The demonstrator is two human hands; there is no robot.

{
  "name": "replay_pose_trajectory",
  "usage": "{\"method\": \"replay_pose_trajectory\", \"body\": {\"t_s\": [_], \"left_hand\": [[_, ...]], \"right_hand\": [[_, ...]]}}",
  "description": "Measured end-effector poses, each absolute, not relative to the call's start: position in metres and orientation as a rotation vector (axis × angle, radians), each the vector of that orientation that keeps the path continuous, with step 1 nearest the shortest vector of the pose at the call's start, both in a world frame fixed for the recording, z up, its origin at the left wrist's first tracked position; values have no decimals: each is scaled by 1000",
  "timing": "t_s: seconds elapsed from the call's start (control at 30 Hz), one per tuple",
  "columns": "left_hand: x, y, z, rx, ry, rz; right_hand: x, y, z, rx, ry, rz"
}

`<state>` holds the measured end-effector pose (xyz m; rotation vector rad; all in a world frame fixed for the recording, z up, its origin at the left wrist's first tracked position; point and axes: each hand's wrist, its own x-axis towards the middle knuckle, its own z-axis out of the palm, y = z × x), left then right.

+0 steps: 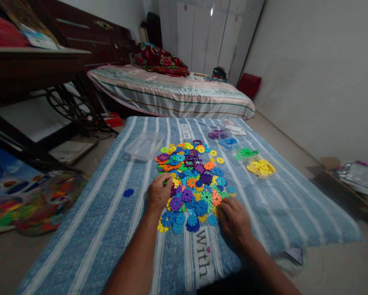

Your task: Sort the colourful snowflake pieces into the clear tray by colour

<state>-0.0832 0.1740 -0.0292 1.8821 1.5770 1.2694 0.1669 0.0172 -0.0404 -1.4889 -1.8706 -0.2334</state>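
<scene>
A heap of several flat plastic snowflake discs in many colours lies on a blue striped cloth. My left hand rests at the heap's left edge, fingers curled down onto the discs. At the lower right edge my right hand has its fingers bent onto the discs. What either hand pinches is hidden under the fingers. Sorted groups lie further right: yellow discs, green discs, blue discs and purple discs.
A clear plastic tub stands left of the heap, and a single blue disc lies apart on the cloth. A bed is behind, a dark treadle table at left, and clutter on the floor at both sides.
</scene>
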Motion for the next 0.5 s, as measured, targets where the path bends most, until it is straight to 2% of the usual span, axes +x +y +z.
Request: {"method": "replay_pose_trajectory", "body": {"t_s": [0.5], "left_hand": [[-87, 169, -31, 1874, 1572, 1236]], "right_hand": [[165, 19, -51, -1538, -1830, -226]]}}
